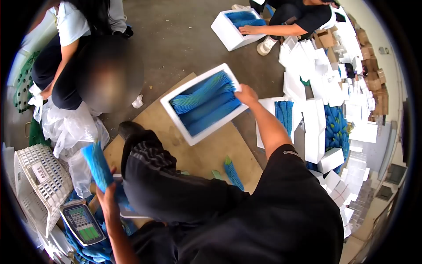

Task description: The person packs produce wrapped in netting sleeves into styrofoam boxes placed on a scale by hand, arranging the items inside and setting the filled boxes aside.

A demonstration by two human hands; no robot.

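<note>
Head view: left fingers (110, 190) tight around blue mesh roll (97, 167), right fingers (241, 94) tight on rectangular white foam box (179, 121).

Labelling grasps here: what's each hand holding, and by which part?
Left hand: a blue netted bundle, by its lower end. Right hand: a white box, by the rim on the view's right side.

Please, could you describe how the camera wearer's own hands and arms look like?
The left hand and right hand are bare, without gloves, and so are both forearms. The black right sleeve is short, with a small pale marking near its hem.
</note>
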